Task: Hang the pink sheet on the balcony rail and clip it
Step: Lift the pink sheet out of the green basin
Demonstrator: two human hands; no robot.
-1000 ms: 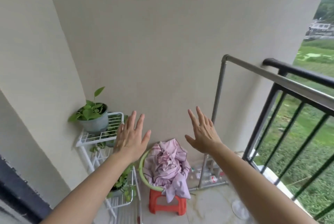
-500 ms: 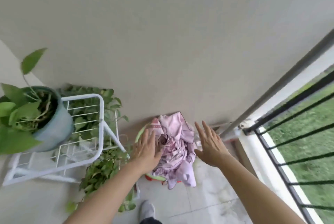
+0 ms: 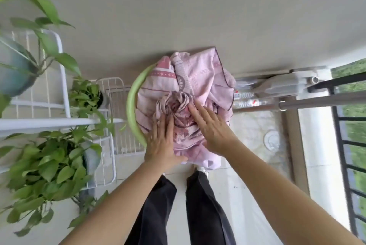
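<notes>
Pink sheet (image 3: pixel 200 74): lay bunched and twisted in a green basin (image 3: pixel 131 104), heaped above the rim, with one corner hanging over the near edge. Sat against the far wall, well apart from the black balcony rail (image 3: pixel 336 122) at the right, with no part draped over it.

Left hand (image 3: pixel 161 145): rested flat on the near-left side of the heap, fingers straight and close together, thumb stretched along the near edge of the cloth.

Right hand (image 3: pixel 212 128): pressed on the twisted knot in the middle of the heap, fingers straight and slightly spread. Curled round nothing, like the left.

Left of the basin: stood a white wire rack (image 3: pixel 63 74) carrying leafy potted plants (image 3: pixel 49 167).

Right of the basin: lay a few plastic bottles (image 3: pixel 249 103) on the floor beside a grey metal pole (image 3: pixel 320 100), with a round floor drain (image 3: pixel 272 140) just nearer.

Near side: showed two legs in dark trousers (image 3: pixel 206 205), planted just short of the basin.
</notes>
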